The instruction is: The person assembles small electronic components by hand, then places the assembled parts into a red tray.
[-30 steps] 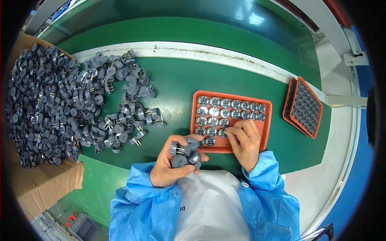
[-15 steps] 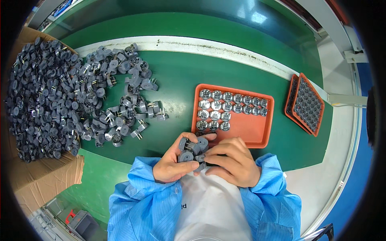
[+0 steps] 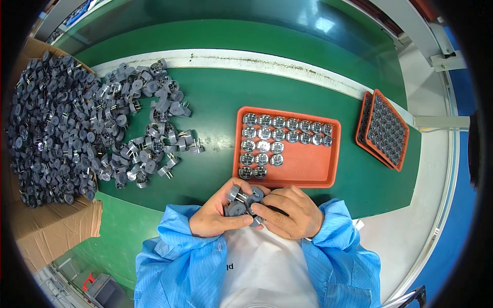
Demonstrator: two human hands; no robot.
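Note:
My left hand (image 3: 209, 216) cups several small grey round parts (image 3: 236, 208), discs with a centre hole and thin metal pins that look like buzzers. Its thumb lies along the near side of the cluster. From the other side my right hand (image 3: 295, 213) reaches in, its bent fingers closed on one of these parts at the cluster's edge; the fingers partly hide it. Just beyond both hands lies an orange-red tray (image 3: 308, 169). Rows of the same kind of part (image 3: 264, 133), shiny side up, fill its far and left portions.
On the left, a cardboard box (image 3: 59, 231) overflows with grey parts (image 3: 56, 133), which spill onto the green table (image 3: 215, 87). Two filled, overlapping trays (image 3: 382, 128) lie at the right. A white ledge (image 3: 257, 60) crosses behind. A grey bin (image 3: 105, 290) stands lower left.
The view has shifted slightly, so the tray appears further left. My hands sit a little further from the tray, showing two parts in its nearest row. The right fingers have shifted on the cluster.

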